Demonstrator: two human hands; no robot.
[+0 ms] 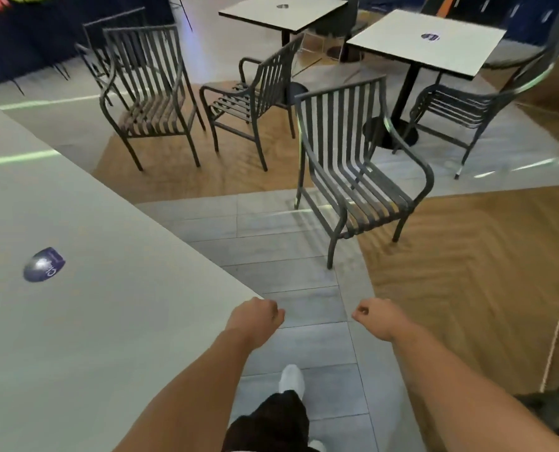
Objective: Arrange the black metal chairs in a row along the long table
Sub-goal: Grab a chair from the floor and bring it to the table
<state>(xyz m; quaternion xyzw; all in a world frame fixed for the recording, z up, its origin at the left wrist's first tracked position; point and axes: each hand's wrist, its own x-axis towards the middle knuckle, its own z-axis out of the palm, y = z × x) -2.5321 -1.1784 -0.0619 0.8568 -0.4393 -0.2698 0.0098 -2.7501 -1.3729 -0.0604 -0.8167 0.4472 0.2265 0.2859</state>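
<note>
While both hands (255, 316) (381, 318) curl empty — five black chairs (353, 164) visible, long table (92, 321) left.

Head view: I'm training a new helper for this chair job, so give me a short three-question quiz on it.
1. True or false: the left hand grips a chair.
2. The purple sticker lies on: A) long table B) floor C) a seat.
3. What stands nearest ahead of the right hand?

Key: 1 false, both hands are curled and hold nothing. 2 A. 3 the nearest chair, untouched.
</note>
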